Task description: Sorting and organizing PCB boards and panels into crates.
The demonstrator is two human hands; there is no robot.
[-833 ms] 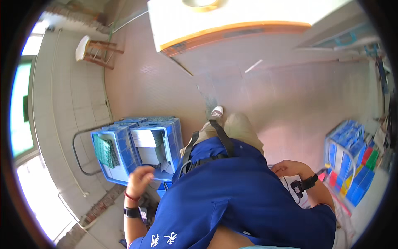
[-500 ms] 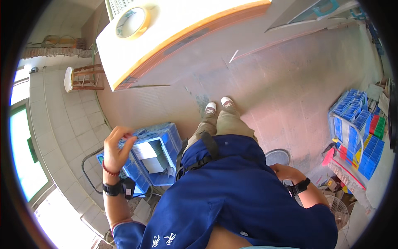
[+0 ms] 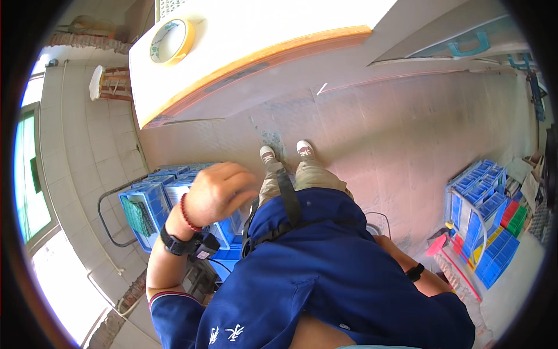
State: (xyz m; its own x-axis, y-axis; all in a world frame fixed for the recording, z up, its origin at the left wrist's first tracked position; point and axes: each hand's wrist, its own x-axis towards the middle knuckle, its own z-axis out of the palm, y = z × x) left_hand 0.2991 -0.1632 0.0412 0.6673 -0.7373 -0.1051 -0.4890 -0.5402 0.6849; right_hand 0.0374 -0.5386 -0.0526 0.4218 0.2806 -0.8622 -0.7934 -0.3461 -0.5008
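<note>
My left hand [image 3: 221, 189] is raised in front of my left side, over a group of blue plastic crates [image 3: 168, 189]. Its fingers are loosely bent, with the thumb apart from them, and I see nothing held. A red bead bracelet and a black wrist strap with a small black device are on that wrist. Low at my right side, my right hand [image 3: 383, 244] is mostly hidden by my blue shirt, so its fingers do not show. Close to it, partly covered, is a round grey pail-like thing [image 3: 372, 230] with a thin wire arc above it.
Ahead stands a white table [image 3: 261, 29] with a wooden edge, carrying a roll of yellow tape [image 3: 172, 42]. A stool [image 3: 110, 83] is beyond its left end. Stacked blue bins [image 3: 476, 186], with red, green and yellow ones, are on the right near a pink dustpan-like thing [image 3: 436, 246].
My left hand has moved right, toward my body, its fingers turning to the right. My right hand has lowered and shows less. The view has shifted, and my feet sit further left.
</note>
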